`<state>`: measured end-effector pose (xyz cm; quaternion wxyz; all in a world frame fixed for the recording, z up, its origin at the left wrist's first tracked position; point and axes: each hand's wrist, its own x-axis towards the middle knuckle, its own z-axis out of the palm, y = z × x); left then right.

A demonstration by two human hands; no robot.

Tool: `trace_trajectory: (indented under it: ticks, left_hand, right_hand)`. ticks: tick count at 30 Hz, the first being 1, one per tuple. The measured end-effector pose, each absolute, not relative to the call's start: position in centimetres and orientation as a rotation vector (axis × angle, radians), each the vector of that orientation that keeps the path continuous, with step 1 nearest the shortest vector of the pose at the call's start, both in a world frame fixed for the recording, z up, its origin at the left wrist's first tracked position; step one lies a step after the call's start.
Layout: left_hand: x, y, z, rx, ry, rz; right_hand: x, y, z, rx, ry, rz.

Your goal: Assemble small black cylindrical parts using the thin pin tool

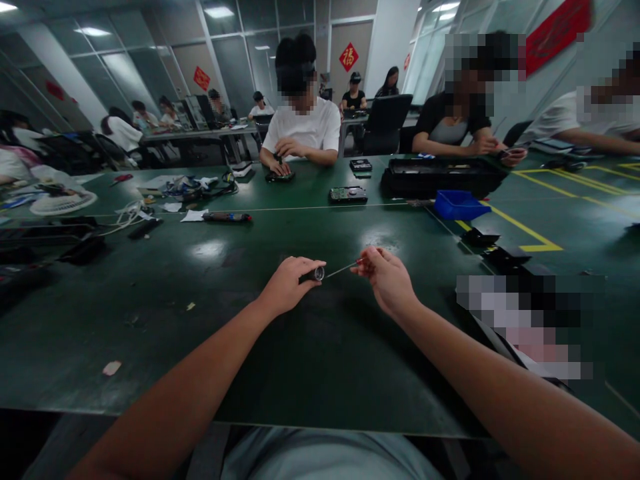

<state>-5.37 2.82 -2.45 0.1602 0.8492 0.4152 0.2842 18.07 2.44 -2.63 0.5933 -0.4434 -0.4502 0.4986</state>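
Observation:
My left hand [289,285] pinches a small dark cylinder with a round, glassy end [319,273] between thumb and fingers; its exact kind is unclear. Opposite it, my right hand [389,280] is closed around the red handle of a thin screwdriver [344,269]. The metal shaft points left, its tip close beside the cylinder's round end. Whether tip and cylinder touch, I cannot tell. Both hands are held over the middle of the green table [330,360].
Across the table a person [303,123] handles a dark flat device. A hard drive [349,195], a blue bin [460,205] and a long black case [443,177] lie ahead. A dark pen-like tool [227,217] and cables [133,213] are to the left.

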Motion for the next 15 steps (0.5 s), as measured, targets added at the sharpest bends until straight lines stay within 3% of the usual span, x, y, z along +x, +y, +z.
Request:
trace_trajectory:
  ticks: [15]
  left_hand:
    - [-5.06,2.56,-2.61,2.399,1.258,0.770]
  right_hand:
    - [17.44,1.65,-2.72,-1.018,-1.242,0.969]
